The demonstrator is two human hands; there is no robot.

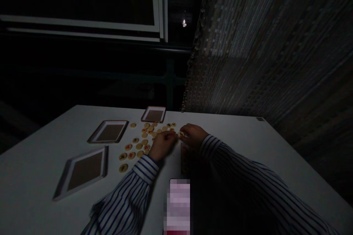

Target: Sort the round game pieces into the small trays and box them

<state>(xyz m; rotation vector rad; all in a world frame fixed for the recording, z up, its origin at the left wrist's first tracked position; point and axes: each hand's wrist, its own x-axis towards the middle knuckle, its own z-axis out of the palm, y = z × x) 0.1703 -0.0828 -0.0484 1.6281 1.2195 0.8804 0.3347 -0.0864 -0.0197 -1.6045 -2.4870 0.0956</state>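
Several round wooden game pieces (139,146) with red or black marks lie scattered on a white table (41,161). My left hand (162,144) rests among them with its fingers curled down onto the pieces. My right hand (193,133) is just to its right, fingers pinched on one light round piece (181,134). Both arms wear striped sleeves. The scene is dim, so what lies under my left fingers stays hidden.
Three shallow white-rimmed trays with brown insides lie on the table: one near left (84,170), one further back (109,132), a smaller one at the far edge (153,114). A woven curtain (261,55) hangs on the right. A dark window is behind.
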